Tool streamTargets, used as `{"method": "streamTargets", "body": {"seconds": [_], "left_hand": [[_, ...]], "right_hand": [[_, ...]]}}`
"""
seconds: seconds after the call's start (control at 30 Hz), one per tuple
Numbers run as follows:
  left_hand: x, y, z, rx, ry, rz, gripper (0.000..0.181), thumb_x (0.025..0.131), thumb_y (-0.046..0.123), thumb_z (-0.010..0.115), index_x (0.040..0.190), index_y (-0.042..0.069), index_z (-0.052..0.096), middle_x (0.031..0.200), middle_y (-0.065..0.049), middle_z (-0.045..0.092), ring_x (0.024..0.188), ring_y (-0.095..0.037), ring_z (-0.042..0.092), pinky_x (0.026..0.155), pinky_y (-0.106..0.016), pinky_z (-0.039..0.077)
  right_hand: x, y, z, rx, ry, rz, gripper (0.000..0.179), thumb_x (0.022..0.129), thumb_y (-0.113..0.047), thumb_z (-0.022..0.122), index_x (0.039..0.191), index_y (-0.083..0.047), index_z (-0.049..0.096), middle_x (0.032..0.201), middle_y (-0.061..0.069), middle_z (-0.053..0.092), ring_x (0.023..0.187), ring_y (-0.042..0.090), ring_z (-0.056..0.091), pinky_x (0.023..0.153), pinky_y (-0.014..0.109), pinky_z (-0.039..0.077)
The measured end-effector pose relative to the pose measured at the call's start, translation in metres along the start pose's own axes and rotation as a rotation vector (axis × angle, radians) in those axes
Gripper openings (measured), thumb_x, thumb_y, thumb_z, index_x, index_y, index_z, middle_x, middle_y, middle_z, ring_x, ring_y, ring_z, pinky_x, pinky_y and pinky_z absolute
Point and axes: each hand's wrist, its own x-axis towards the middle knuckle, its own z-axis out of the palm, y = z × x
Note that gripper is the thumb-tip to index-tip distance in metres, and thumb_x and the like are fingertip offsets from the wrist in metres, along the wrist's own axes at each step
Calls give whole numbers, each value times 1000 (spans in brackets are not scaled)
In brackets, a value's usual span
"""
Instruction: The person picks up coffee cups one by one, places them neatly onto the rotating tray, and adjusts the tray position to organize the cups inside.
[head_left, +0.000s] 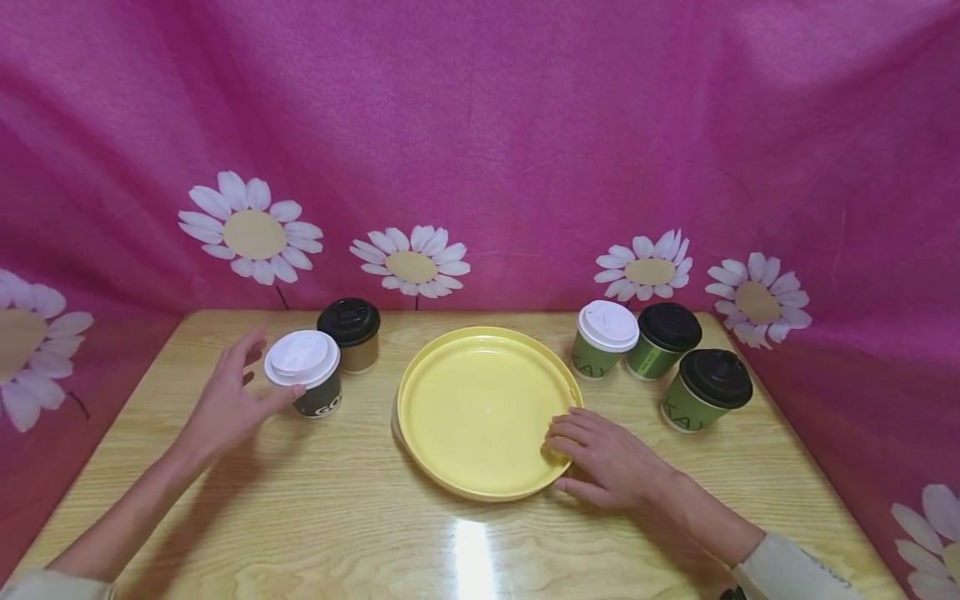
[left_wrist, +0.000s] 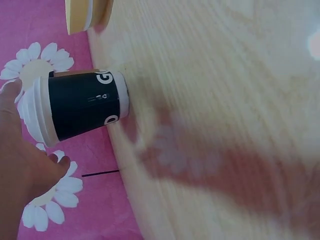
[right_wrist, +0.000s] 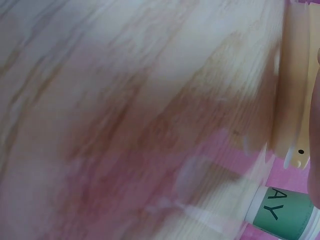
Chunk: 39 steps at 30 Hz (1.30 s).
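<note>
My left hand [head_left: 232, 400] reaches in at the left with thumb and fingers spread around a black paper cup [head_left: 318, 398] with a white lid. In the left wrist view the thumb [left_wrist: 60, 162] stands apart from this cup's lid [left_wrist: 36, 112]. Behind it stands a brown cup [head_left: 360, 354] with a black lid. A round, shallow yellow tray [head_left: 480, 417] lies mid-table. At its right side my right hand [head_left: 611, 458] grips the rim, fingers bent over the edge and thumb outside. Only a sliver of that hand [right_wrist: 314, 150] enters the right wrist view.
To the right of the tray stand a green cup [head_left: 592, 358] with a white lid and two green cups [head_left: 651, 360], [head_left: 688, 407] with black lids. A pink cloth [head_left: 480, 150] with daisies hangs behind and beside the wooden table [head_left: 360, 517].
</note>
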Motion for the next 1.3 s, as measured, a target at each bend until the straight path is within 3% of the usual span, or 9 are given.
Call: {"method": "streamTargets", "body": {"seconds": [0.43,0.77,1.03,1.3], "left_hand": [[-8,-17,15,-92,-5,-31,93,80,11,83,147,-12,23,142,-33,34,130,-51,36,103,-68,33],[-6,-21,20,-151,0,-84,103,81,8,81,152,-11,9,147,-39,27,135,-53,30,108,-62,30],[-4,-23,26,-237,-10,-119,99,83,3,78,152,-9,8,148,-34,26,137,-49,29,111,-58,29],[-2,-25,33,-258,-9,-149,100,83,3,78,152,-9,5,147,-35,26,136,-52,31,111,-56,30]], "right_hand": [[2,0,0,-1,5,-19,45,102,-48,48,119,-9,64,122,8,62,121,29,53,108,50,37],[2,-3,1,7,-24,21,46,102,-48,47,121,-10,64,125,8,61,124,28,52,112,48,32],[0,-4,3,-5,-7,18,43,101,-46,51,120,-10,63,124,8,62,123,28,52,111,49,34],[0,-7,4,-6,-12,33,45,102,-49,48,121,-12,63,125,7,62,124,27,51,113,46,30]]}}
